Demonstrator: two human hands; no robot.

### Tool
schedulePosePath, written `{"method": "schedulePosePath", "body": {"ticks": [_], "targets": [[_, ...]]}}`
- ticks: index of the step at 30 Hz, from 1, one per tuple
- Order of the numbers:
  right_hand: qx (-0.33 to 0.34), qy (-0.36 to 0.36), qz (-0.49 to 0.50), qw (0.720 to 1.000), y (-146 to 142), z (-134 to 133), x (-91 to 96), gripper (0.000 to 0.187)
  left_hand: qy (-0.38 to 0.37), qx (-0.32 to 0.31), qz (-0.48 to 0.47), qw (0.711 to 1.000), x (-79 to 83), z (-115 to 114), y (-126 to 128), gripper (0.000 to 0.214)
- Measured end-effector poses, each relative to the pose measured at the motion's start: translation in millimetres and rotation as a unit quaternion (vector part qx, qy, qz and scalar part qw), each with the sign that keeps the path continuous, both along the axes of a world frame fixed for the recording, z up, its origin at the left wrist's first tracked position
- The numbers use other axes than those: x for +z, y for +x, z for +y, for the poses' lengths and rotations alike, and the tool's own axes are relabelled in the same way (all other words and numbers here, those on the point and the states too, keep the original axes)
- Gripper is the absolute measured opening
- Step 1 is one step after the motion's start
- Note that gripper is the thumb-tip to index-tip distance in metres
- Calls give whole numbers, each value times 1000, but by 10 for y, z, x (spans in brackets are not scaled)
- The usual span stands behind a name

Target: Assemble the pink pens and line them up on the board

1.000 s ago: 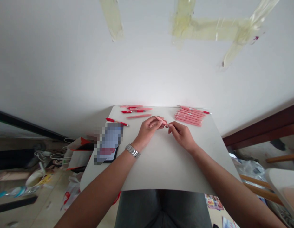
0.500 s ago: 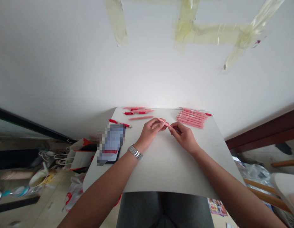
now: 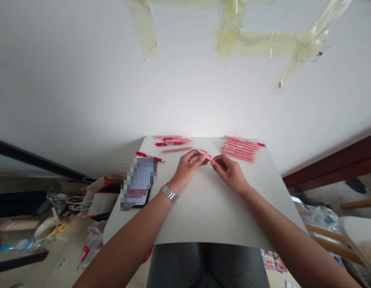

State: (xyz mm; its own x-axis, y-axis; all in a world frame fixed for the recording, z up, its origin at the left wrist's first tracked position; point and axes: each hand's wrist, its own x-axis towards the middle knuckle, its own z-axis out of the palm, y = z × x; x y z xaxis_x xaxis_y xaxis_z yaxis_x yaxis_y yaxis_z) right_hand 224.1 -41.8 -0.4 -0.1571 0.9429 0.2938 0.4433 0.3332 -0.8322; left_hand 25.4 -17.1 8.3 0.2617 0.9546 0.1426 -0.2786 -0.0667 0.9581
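A pink pen [image 3: 204, 155] is held between both hands above the middle of the white table [image 3: 212, 208]. My left hand [image 3: 188, 164], with a metal watch on its wrist, is closed around the pen's body. The fingertips of my right hand [image 3: 229, 170] pinch the pen's lower right end. Beyond my right hand lies a row of several pink pens [image 3: 239, 150]. On the far left of the table are a few more pink pens [image 3: 177, 149] and a red pen [image 3: 169, 143]. Another red pen [image 3: 151, 156] lies slanted nearer the left edge.
A phone [image 3: 140, 180] with a blurred screen lies at the table's left edge. The white wall [image 3: 185, 92] rises behind the table, with yellowed tape [image 3: 257, 44] on it. Bags and a bottle [image 3: 21, 245] are on the floor to the left; a stool [image 3: 359, 236] stands right.
The view has shifted slightly, so everything sits a little further left. Both hands keep their hold on the pink pen, with hardly any movement between them.
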Motion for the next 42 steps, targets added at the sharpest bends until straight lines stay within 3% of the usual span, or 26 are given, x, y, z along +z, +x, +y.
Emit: {"method": "schedulePosePath", "body": {"ticks": [20,34,42], "targets": [[8,4,-19,1000,-14,-24,91,42,3,-10,0,1000,25,-13,-15,31],[-10,12,-17,1000,-4,2,-15,27,0,-11,-3,1000,12,-12,-5,31],[8,-10,3,1000,-10,-18,36,35,1,-14,-7,1000,22,-9,-13,30]]}}
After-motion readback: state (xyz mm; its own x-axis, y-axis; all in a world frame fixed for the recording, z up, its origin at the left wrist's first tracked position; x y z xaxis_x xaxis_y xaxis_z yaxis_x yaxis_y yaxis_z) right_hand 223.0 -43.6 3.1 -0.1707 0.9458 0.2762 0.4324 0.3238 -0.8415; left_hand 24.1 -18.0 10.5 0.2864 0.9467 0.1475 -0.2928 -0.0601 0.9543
